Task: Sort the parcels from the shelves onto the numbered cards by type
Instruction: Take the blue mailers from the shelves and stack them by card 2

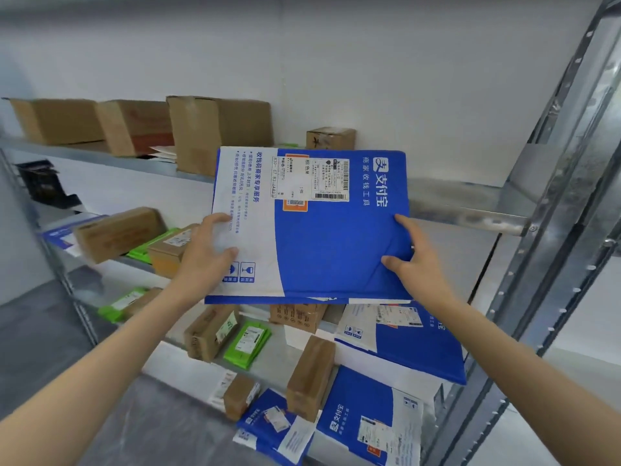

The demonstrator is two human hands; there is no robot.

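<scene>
A large blue and white mailer envelope [322,243] with a shipping label hangs in the air in front of the metal shelves, held by both hands. My left hand [205,253] grips its white left edge, thumb on top. My right hand [413,260] grips its blue right edge, thumb and forefinger on the face. More blue and white mailers [403,341] lie on the lower shelves at the right, with green pouches [248,343] and small brown boxes [311,376] beside them. No numbered card is in view.
Brown cardboard boxes [205,132] stand along the top shelf [463,203]. A steel upright [551,210] runs up the right side. Taped brown parcels [117,232] and green pouches [151,245] fill the middle shelf at the left. A white wall is behind.
</scene>
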